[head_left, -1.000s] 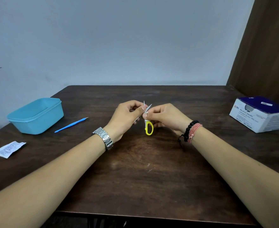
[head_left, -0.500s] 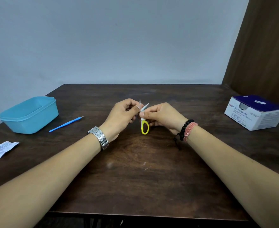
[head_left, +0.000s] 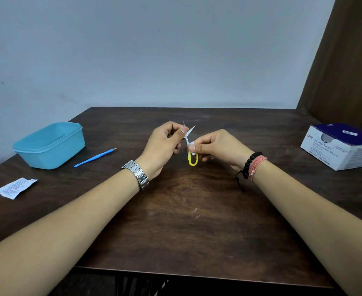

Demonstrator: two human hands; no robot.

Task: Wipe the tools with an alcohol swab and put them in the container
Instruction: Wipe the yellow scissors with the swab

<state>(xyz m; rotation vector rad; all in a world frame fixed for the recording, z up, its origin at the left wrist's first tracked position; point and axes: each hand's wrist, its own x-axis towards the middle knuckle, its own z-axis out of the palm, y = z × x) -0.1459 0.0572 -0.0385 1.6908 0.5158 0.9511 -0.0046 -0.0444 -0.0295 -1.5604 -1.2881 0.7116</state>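
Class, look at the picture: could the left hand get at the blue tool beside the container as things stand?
Probably yes, but not at once: the table between the left hand and the blue tool lies bare, yet that hand is holding the scissors.

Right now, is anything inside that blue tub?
The blue tub looks empty where its inside shows: bare far wall and some floor. Its near wall hides the rest. The blue tool lies outside, on the table.
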